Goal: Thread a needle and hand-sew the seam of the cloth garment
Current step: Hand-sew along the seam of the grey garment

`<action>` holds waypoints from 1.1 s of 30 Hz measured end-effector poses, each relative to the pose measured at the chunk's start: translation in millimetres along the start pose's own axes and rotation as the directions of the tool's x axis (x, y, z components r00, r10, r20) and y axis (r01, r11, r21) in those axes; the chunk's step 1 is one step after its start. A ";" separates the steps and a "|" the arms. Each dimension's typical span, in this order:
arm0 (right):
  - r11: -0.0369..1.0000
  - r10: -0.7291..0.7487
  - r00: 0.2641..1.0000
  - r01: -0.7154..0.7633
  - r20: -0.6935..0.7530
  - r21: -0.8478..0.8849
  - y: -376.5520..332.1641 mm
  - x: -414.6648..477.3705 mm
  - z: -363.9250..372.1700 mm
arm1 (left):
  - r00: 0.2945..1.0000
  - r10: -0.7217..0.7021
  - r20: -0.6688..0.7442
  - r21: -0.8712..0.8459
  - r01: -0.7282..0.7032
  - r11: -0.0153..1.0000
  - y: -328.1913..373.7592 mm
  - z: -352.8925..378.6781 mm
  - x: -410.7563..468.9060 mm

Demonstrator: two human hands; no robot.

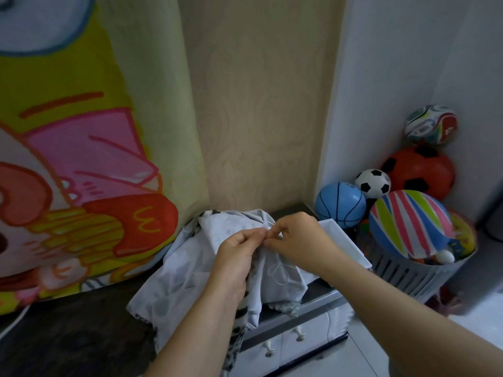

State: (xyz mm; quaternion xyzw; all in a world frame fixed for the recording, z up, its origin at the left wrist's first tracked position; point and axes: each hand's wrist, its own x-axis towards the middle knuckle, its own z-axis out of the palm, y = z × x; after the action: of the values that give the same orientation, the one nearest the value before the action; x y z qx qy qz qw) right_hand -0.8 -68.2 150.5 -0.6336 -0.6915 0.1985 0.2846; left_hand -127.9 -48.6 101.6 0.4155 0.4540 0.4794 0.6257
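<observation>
A pale grey patterned cloth garment [179, 270] lies bunched on a dark counter, draped over its front edge. My left hand [239, 257] pinches a fold of the cloth near its top. Right beside it, my right hand [296, 238] pinches the thin needle [270, 222], whose tip pokes up out of the fabric. A loop of white thread [279, 272] lies on the cloth just below my right hand.
A dark counter [68, 330] with small white drawers [288, 338] below it holds the cloth. A flat white box [344, 243] lies behind my right wrist. A grey basket [408, 270] full of balls stands at the right. A cartoon curtain [81, 159] hangs at the left.
</observation>
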 end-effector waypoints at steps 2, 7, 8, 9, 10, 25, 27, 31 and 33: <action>0.998 -0.015 1.000 0.015 0.006 0.055 0.2 -1.3 -1.8 | 1.000 -0.005 0.001 -0.017 0.005 1.000 0.5 0.1 0.3; 0.860 0.040 0.997 -0.066 0.061 0.506 -1.4 -3.9 -19.5 | 0.999 -0.046 -0.003 -0.033 0.046 0.998 1.9 -2.4 1.7; 0.842 0.055 0.995 -0.088 0.077 0.532 -2.1 -3.5 -22.7 | 0.999 -0.054 -0.009 -0.042 0.053 0.998 1.6 -2.6 2.2; 0.848 0.064 0.993 -0.105 0.096 0.519 -3.2 -3.3 -25.9 | 0.998 -0.061 -0.013 -0.052 0.060 0.997 1.4 -2.7 2.6; 0.861 0.062 0.991 -0.115 0.122 0.495 -3.4 -3.3 -28.6 | 0.998 -0.066 -0.014 -0.055 0.066 0.996 1.2 -3.2 3.1; 0.996 0.072 0.796 -0.087 0.601 -0.004 12.3 -2.3 -45.2 | 0.998 -0.023 -0.064 -0.037 0.021 0.999 4.7 -5.8 6.5; 0.986 0.104 0.930 -0.142 0.353 0.084 15.8 3.7 -37.1 | 0.999 -0.005 -0.053 -0.005 0.005 1.000 3.7 -4.5 5.7; 0.999 0.025 0.991 -0.028 0.134 0.022 8.4 2.4 -15.4 | 0.999 0.008 -0.040 -0.009 -0.009 1.000 3.0 -0.3 3.5; 1.000 0.009 0.999 -0.008 0.039 -0.019 5.4 1.1 -5.5 | 0.999 0.015 -0.043 -0.005 -0.015 1.000 3.3 1.6 2.0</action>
State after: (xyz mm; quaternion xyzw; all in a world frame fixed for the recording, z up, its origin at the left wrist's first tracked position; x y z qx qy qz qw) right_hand 6.8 -67.0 151.4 -0.6352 -0.6960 0.2056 0.2643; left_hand -126.8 -46.1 104.8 0.4069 0.4627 0.4941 0.6133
